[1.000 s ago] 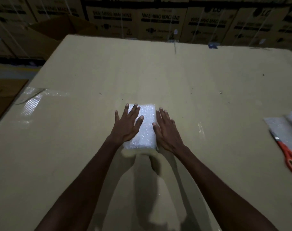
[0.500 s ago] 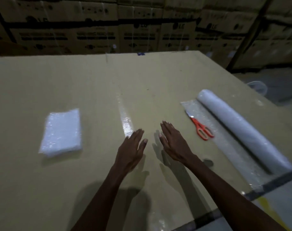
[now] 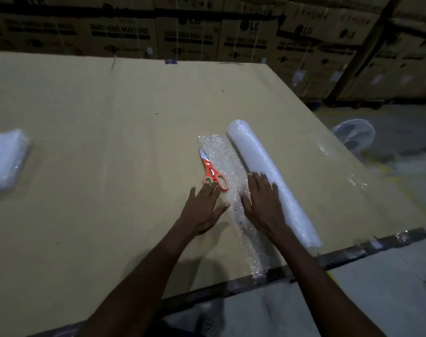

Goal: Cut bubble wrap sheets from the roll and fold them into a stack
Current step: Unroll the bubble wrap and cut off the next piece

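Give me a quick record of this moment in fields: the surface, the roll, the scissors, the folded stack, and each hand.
surface: cardboard-covered table
bubble wrap roll: lies right of centre, a loose strip unrolled beside it
scissors: orange handles, closed, lying at the strip's left edge
folded stack: far left, apart from both hands
left hand: fingers straight, fingertips at the scissor handles, holding nothing
right hand: flat on the strip, fingertips against the roll

The stacked cardboard boxes (image 3: pixel 187 32) read "LG" and "WASHING MACHINE".
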A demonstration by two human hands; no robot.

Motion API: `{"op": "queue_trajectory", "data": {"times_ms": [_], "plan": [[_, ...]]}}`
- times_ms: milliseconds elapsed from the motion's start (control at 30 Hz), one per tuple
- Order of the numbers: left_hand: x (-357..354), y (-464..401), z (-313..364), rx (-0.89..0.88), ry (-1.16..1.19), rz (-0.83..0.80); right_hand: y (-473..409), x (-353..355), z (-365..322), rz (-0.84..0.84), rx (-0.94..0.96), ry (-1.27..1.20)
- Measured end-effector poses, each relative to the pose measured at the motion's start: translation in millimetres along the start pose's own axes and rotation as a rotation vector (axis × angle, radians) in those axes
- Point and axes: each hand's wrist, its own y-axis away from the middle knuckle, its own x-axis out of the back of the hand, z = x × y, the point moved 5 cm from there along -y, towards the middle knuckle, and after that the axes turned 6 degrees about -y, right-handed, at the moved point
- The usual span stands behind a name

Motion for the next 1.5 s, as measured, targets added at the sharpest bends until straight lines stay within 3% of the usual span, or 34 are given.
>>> {"op": "queue_trajectory", "data": {"times_ms": [133, 233, 433, 967, 1100, 1333, 1500], "plan": [[-2, -32, 22, -0.001, -0.044, 0.04, 0, 3, 39, -0.041, -0.028, 0.151], [-12, -57, 30, 0.034, -0.016, -0.017, 2, -7, 59, -0.11, -0.029, 0.25], [-26, -61, 17, 0.043, -0.059, -0.013, -2, -9, 73, -0.132, -0.012, 0.37], [2, 4, -116, 0.046, -0.104, -0.001, -31, -9, 13, -0.21, -0.185, 0.164], [7, 12, -135, 0.034, -0.123, -0.025, -35, -7, -4, -0.136, -0.108, 0.151], [17, 0, -135, 0.06, -0.227, -0.106, -43, 0, 15, -0.06, -0.118, 0.207], [9, -18, -91, 0.113, -0.149, -0.047, -45, -2, 58, -0.188, -0.166, 0.257]]}}
